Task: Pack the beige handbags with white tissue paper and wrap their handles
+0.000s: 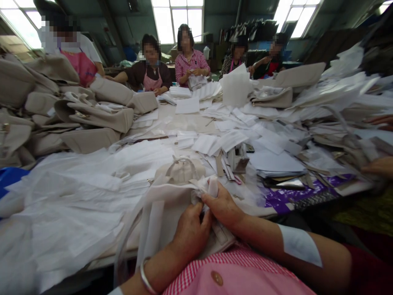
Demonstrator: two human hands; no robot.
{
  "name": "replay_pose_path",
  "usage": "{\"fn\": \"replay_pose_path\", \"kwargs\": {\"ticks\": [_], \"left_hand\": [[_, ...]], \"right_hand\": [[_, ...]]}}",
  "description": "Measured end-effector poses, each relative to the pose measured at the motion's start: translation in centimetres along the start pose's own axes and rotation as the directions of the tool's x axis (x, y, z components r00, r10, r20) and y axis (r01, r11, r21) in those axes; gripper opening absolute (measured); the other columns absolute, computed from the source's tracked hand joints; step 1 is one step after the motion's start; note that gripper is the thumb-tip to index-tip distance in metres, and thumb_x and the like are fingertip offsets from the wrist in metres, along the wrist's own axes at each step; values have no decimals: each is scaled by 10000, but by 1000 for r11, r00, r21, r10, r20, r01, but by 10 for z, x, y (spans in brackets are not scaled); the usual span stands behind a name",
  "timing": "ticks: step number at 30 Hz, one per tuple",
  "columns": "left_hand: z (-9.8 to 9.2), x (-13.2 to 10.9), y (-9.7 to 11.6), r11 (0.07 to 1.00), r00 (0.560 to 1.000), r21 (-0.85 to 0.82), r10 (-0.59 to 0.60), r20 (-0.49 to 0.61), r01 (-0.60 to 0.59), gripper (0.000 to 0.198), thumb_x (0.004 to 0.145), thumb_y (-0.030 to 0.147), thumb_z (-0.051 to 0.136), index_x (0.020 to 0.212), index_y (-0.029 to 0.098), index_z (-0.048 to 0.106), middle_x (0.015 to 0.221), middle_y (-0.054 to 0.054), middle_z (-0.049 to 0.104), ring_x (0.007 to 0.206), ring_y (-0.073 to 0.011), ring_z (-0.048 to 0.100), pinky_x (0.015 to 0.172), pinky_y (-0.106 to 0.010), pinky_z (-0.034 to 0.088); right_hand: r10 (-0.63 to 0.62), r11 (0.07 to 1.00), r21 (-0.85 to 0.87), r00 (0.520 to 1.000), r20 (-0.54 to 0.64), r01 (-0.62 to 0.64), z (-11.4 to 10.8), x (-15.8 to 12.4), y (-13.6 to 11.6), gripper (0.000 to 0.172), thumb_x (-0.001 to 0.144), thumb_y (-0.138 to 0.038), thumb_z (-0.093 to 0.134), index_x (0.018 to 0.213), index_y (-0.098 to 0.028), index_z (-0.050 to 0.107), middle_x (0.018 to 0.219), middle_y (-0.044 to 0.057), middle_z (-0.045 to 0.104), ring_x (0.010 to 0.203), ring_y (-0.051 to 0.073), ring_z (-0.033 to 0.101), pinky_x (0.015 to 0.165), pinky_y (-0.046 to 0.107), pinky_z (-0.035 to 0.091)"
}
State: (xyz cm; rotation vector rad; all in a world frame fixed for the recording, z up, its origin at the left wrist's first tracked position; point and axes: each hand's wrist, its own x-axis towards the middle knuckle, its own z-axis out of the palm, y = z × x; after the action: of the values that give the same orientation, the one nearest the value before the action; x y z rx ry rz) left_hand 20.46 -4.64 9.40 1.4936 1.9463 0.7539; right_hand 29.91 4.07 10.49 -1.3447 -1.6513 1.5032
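A pale beige handbag lies at the table's front edge against my apron, partly covered by thin white wrapping. My left hand is closed at the bag's right side, its fingertips pinching material that I cannot make out clearly. Just above it, my right hand grips a crumpled piece of white wrapping between thumb and fingers. Both hands nearly touch. A wrapped strap loops down on the bag's left. What lies under my fingers is hidden.
Beige bags are piled at the left. White sheets spread over the near left, and a paper stack lies at the right by purple plastic. Several people sit or stand across the table; another person's hand is at the right edge.
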Motion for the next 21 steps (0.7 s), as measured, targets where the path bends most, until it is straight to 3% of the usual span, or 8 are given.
{"fn": "replay_pose_path", "kwargs": {"ticks": [4,12,18,21], "left_hand": [[1,1,-1,999,999,26,-32,13,32,269,931,326,437,842,168,635,847,-97,684,791,-223,622,684,-304,423],[2,1,1,1000,999,21,1,36,-2,255,914,241,423,949,151,659,967,-129,698,905,-241,639,787,-329,446],[3,1,0,988,1000,152,-15,21,12,266,931,312,426,818,172,622,822,-96,676,756,-224,621,663,-312,396],[2,1,1,984,1000,176,-20,19,16,272,937,323,419,811,180,612,804,-83,670,735,-215,615,635,-305,363]], "right_hand": [[47,999,-28,998,36,-46,-3,0,1,334,701,-281,632,1011,-165,590,931,48,673,893,228,632,846,353,492],[68,993,-108,957,282,-39,-29,4,11,455,661,-412,750,1022,-163,628,974,62,683,926,245,624,780,339,500],[44,999,-19,864,502,-40,-46,9,17,392,722,-412,718,986,-143,613,804,21,643,625,124,552,500,215,411],[-17,997,-56,863,506,52,-53,9,14,324,754,-398,680,960,-150,646,795,18,659,614,125,550,515,222,416]]}}
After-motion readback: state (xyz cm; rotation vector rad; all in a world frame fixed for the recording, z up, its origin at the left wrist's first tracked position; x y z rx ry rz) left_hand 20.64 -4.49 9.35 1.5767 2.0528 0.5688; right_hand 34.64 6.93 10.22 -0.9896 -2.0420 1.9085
